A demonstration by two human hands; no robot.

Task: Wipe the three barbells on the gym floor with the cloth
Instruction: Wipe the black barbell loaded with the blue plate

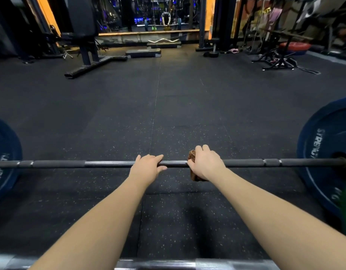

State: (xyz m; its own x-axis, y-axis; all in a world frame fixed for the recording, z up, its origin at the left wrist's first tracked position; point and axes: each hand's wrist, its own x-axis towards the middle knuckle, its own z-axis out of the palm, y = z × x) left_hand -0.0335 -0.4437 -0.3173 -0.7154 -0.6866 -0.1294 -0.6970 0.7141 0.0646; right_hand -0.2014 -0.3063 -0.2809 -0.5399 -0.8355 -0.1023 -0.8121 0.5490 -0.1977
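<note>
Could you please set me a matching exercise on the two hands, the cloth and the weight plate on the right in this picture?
Things:
1. left hand
2. right hand
3. cloth
4. right weight plate

States:
A. blue, on the end of the bar
B. brown, wrapped round the bar
C. grips the bare bar
D. grips the cloth on the bar

Pairs: 1-C, 2-D, 3-B, 4-A.
</note>
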